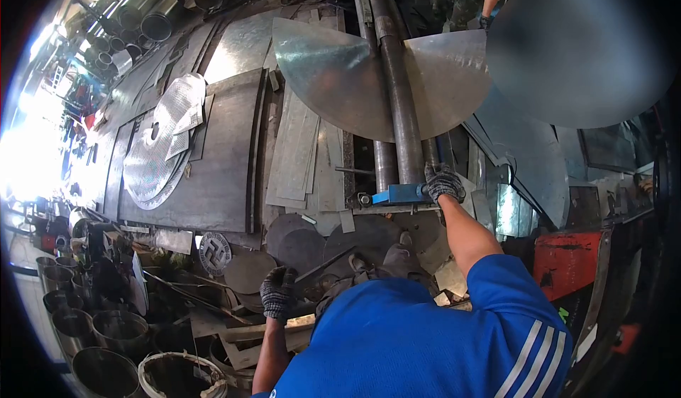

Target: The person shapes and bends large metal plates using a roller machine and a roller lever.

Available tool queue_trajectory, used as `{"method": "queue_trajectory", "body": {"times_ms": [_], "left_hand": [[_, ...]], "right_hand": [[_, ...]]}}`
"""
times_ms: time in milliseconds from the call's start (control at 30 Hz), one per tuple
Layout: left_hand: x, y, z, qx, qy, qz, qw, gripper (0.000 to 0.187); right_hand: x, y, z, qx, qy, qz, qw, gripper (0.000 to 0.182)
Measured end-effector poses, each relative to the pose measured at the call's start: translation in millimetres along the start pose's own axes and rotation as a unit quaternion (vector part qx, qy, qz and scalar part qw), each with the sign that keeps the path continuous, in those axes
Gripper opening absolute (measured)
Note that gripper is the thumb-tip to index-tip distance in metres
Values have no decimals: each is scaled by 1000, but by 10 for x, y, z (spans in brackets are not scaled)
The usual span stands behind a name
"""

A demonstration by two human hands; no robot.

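My right hand, in a knitted grey glove, is closed on the end of a blue metal bracket at the near end of a set of long steel rollers. A large rounded metal sheet lies between the rollers and sticks out on both sides. My left hand, gloved too, hangs low on the left with its fingers loosely curled and apart. Nothing shows in it. Close by are dark round metal discs on the floor.
Another person's gloved hand is at the sheet's far right edge. Flat plates and a perforated disc lie left. Metal cylinders stand lower left; a red metal panel is right. A blurred round patch hides the upper right.
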State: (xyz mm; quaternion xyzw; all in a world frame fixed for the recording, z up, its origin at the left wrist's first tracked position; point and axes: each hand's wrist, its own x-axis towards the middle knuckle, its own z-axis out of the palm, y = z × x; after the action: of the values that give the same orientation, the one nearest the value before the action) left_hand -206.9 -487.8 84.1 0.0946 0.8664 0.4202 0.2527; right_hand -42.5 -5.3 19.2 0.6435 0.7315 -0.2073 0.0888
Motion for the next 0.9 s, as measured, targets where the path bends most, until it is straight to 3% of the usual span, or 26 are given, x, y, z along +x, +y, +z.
{"method": "queue_trajectory", "body": {"times_ms": [233,433,667,700,733,800,833,867,900], "left_hand": [[73,-69,-50,-1,-10,-6,1000,26],[85,-20,-37,-23,11,-20,999,21],[161,182,-12,-18,18,17,1000,23],[156,211,-8,8,20,45,999,24],[140,219,-12,33,22,73,997,26],[199,191,-8,33,12,40,999,31],[236,216,-22,37,-14,21,999,33],[236,290,-12,34,-6,28,999,33],[230,316,-2,33,3,31,999,32]], "right_hand": [[35,-11,38,8,7,6,1000,65],[87,-11,66,12,-1,23,1000,67],[16,-62,-32,-25,-13,39,999,70],[86,-24,46,-64,-26,-3,998,69],[86,3,84,-59,-12,-19,998,68],[76,41,137,-51,17,-52,997,67],[6,59,189,-69,115,-76,988,69],[78,53,99,-78,9,-49,996,70],[126,49,239,-78,45,-24,996,70]]}}
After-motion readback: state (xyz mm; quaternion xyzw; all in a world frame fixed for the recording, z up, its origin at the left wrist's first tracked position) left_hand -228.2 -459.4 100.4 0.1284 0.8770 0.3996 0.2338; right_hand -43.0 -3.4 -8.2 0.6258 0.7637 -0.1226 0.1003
